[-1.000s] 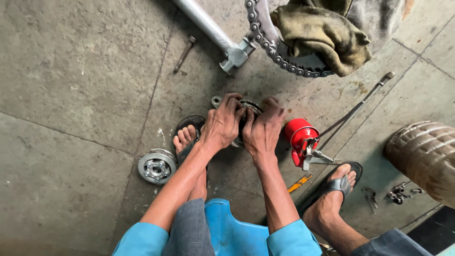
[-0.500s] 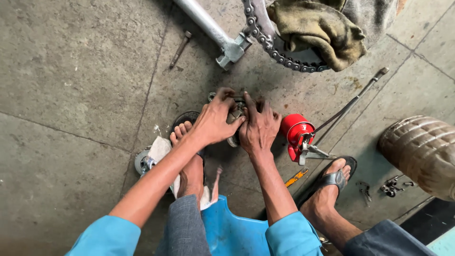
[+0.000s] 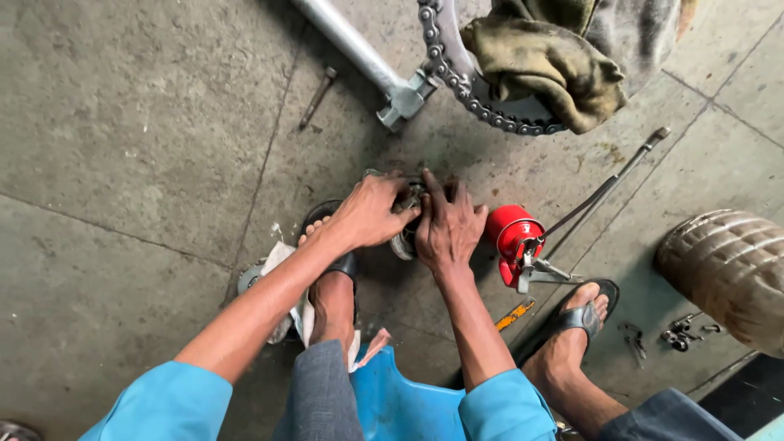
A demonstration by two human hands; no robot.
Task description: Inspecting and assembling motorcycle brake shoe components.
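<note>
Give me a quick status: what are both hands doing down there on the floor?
Left hand and right hand both gripping a round metal part on the concrete. Red oil can close beside right hand. Nothing blocking.

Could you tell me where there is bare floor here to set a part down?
The concrete floor left of the loose bolt is bare. It is crowded around both hands, the red oil can and the chain sprocket.

You look down on a grey concrete floor [image 3: 122, 122], stained and cracked, seams crossing the frame's left and upper right, in daylight.
</note>
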